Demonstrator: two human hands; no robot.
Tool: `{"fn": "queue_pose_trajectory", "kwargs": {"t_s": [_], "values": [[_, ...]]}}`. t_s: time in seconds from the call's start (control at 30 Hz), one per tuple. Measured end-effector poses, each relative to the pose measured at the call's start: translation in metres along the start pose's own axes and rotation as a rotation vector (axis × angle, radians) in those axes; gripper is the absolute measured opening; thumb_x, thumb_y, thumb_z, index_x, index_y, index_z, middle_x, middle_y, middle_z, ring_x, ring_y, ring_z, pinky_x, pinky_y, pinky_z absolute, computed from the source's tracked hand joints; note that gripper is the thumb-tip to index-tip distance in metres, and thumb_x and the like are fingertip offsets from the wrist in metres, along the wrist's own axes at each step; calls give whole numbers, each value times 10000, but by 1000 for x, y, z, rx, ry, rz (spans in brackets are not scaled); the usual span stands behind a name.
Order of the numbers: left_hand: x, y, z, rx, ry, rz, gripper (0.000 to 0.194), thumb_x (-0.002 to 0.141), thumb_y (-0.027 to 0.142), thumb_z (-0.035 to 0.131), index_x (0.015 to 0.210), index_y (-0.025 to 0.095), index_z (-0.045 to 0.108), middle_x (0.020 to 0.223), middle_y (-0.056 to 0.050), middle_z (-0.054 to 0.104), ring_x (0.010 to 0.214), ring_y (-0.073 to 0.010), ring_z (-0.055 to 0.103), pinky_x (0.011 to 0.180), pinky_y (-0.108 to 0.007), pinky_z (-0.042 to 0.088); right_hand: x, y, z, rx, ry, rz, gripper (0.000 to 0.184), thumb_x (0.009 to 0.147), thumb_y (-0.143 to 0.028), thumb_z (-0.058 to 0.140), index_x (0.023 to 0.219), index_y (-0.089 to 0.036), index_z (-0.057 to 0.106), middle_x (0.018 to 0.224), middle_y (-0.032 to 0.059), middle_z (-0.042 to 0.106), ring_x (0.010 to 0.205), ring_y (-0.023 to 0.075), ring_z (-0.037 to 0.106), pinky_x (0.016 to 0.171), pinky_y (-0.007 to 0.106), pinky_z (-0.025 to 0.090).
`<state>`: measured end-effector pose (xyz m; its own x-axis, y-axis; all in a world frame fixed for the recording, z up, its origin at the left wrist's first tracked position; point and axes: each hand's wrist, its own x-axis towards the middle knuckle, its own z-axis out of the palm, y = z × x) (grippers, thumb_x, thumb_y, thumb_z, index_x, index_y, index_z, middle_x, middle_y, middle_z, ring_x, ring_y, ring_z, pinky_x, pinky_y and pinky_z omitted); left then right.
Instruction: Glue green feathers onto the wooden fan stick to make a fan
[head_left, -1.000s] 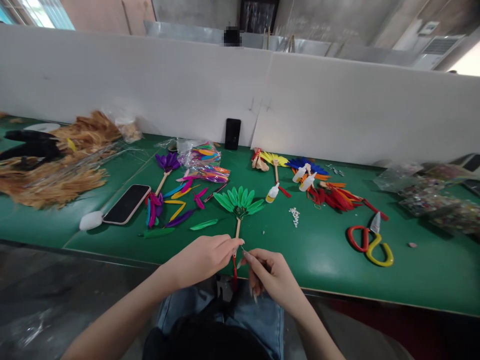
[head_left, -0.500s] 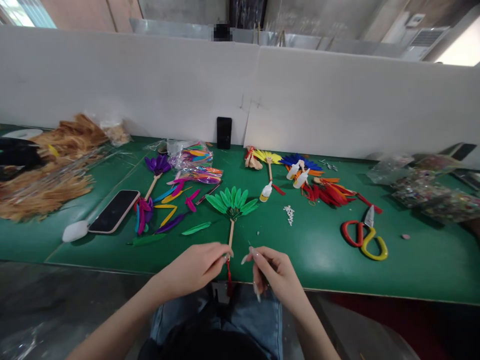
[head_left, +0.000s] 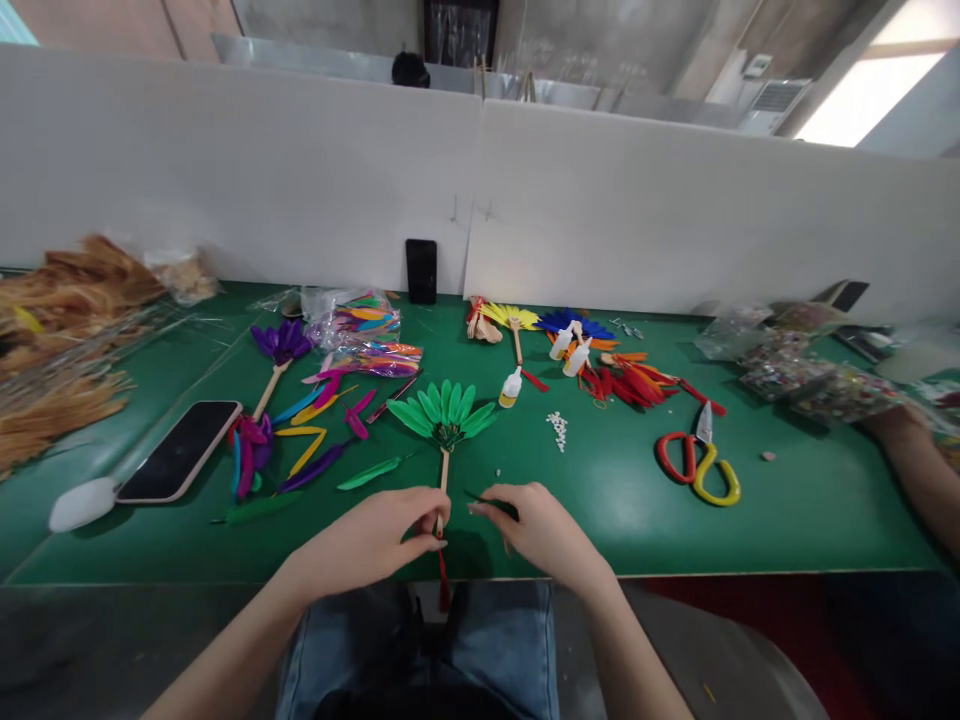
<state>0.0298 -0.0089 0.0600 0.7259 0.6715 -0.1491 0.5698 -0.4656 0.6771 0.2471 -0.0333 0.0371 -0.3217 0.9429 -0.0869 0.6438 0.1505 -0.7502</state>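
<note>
Rolled over since half a second ago, the right hand (head_left: 536, 530) has its back turned up, and a co-worker's forearm (head_left: 911, 470) has come into view at the right end of the green bench (head_left: 622, 525). Everything on the bench has shifted left in the picture.

From the head view, the left hand (head_left: 375, 530) pinches the lower end of the wooden handle (head_left: 445, 470) of a green fan (head_left: 446, 408) between thumb and fingers. That fan is near the middle of the bench's near edge, its feathers spread toward the far edge, and a red tassel (head_left: 443, 588) hangs from the handle past the near edge. Just right of the handle, apart from it, the right hand pinches a thin dark thing (head_left: 506, 506), too small to make out, between thumb and forefinger.

Left of the fan lie a green feather (head_left: 370, 473), other loose feathers (head_left: 311, 483), a purple fan (head_left: 281, 342) and a phone (head_left: 180, 452). Small white beads (head_left: 557, 430) lie to its right, with a little bottle (head_left: 511, 388) between. Toward the far edge are a yellow fan (head_left: 510, 317), two more bottles (head_left: 577, 357) and red and orange feathers (head_left: 634, 388). Scissors (head_left: 703, 465) rest open farther right, short of bagged beads (head_left: 780, 370) near the right end.
</note>
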Motion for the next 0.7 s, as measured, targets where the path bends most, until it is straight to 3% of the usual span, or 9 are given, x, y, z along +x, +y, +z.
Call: {"fn": "queue_pose_trajectory", "kwargs": {"t_s": [0.07,0.13,0.23,0.37,0.5,0.6,0.7], "values": [[4,0,3,14,54,-3,295,856,346,503,1135,248,506,956,-12,570,795,-151,543,656,-229,390,3,-1,-2,-72,-31,-31,274,860,-349,495,706,-207,671,480,-1,588,451,137,520,491,236,322],[10,-2,7,71,68,24,316,877,367,469,1172,254,494,1005,-25,551,827,-157,542,673,-235,392,7,-3,-2,-122,-83,-64,254,848,-291,515,664,-204,667,474,-4,583,440,128,505,481,232,304],[21,-7,13,134,24,63,232,911,315,406,909,190,602,839,-18,559,748,-146,535,617,-228,360,12,-7,-1,-131,-149,-107,220,826,-261,548,650,-196,663,456,-16,561,429,112,494,476,221,301],[30,-15,15,-23,-16,51,294,920,281,381,724,167,568,702,9,541,672,-121,507,597,-218,342,15,-7,-9,-48,-119,-109,118,757,-321,643,759,-210,681,587,-11,624,527,119,543,527,223,359],[31,-27,11,-186,71,-56,343,921,361,361,699,164,533,666,22,505,620,-114,462,578,-221,330,13,12,-21,188,134,42,423,667,-424,701,1041,-240,625,879,25,650,672,138,587,594,249,438],[33,-34,9,-256,159,-125,381,921,399,330,663,165,485,613,37,432,564,-106,408,554,-224,308,14,32,-15,485,327,179,453,723,-450,636,1086,-188,571,763,18,621,623,129,594,546,244,466],[40,-36,12,-303,205,-159,392,918,410,316,644,170,461,583,46,381,533,-102,375,540,-224,295,21,41,7,776,242,216,467,707,-485,634,1030,-156,561,643,-11,597,467,93,547,434,210,448]]}}
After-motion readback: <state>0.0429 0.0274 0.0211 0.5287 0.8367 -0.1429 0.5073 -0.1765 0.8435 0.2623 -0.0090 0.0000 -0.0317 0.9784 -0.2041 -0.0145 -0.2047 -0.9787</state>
